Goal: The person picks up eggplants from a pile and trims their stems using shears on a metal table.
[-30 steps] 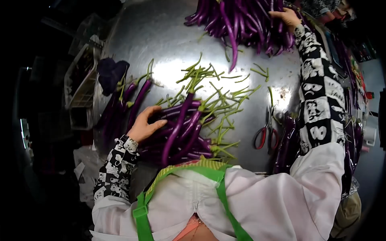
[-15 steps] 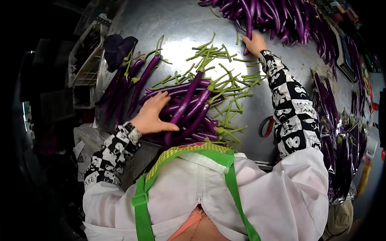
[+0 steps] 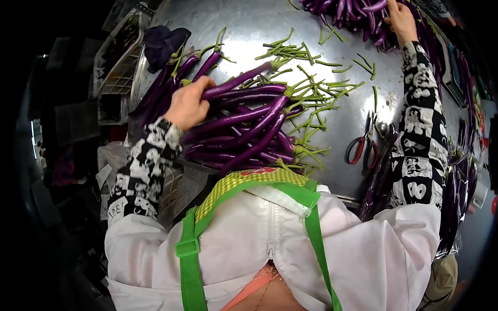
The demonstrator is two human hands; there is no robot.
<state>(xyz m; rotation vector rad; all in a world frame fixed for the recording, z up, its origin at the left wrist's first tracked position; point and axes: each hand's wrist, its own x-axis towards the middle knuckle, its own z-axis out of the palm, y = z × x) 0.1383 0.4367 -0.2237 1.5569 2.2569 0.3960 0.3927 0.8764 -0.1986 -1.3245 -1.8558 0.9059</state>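
My left hand (image 3: pixel 188 103) is closed round the lower end of a long purple eggplant (image 3: pixel 239 82), whose green stem points right. Beneath and in front of it lies a pile of eggplants (image 3: pixel 249 129), stems also to the right. At the far right, my right hand (image 3: pixel 402 22) reaches to a larger eggplant heap (image 3: pixel 358 15), its fingers closed on the end of one eggplant (image 3: pixel 375 6). Red-and-black-handled scissors (image 3: pixel 363 145) lie on the metal table (image 3: pixel 332 181) between my arms. Cut green stem pieces (image 3: pixel 288 52) are scattered past the pile.
More eggplants (image 3: pixel 161 96) lie at the left edge beside a dark cloth (image 3: pixel 165 46). A white plastic crate (image 3: pixel 122 57) stands left of the table. Eggplants in clear plastic (image 3: pixel 454 197) are on the right. A person's hand (image 3: pixel 452 20) shows at the far top right.
My left hand has gone from resting spread on the pile to gripping an eggplant. My right hand has moved farther right along the heap. The scissors are now uncovered.
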